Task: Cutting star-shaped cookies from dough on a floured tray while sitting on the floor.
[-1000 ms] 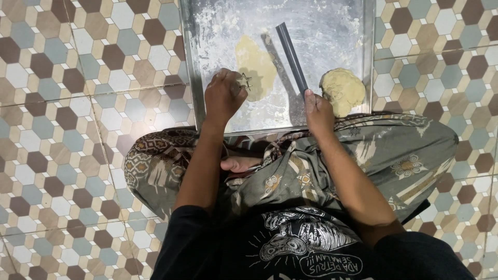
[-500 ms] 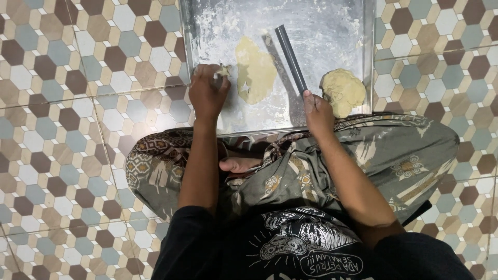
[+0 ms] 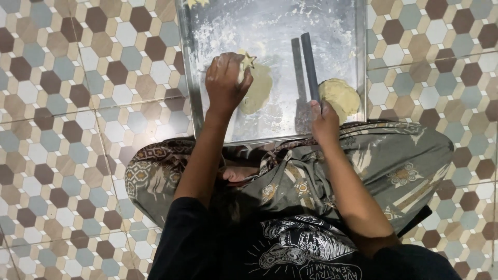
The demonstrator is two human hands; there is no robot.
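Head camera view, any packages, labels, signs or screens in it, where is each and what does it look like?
No packages, signs or screens.
Printed shirt graphic: on the person's black shirt, bottom centre; a white line drawing with white lettering beneath it.

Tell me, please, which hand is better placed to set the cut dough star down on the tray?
The left. The left hand already holds the star-shaped dough piece at its fingertips, over the floured metal tray beside the flattened dough. The right hand is occupied, gripping the dark rod near the dough lump.
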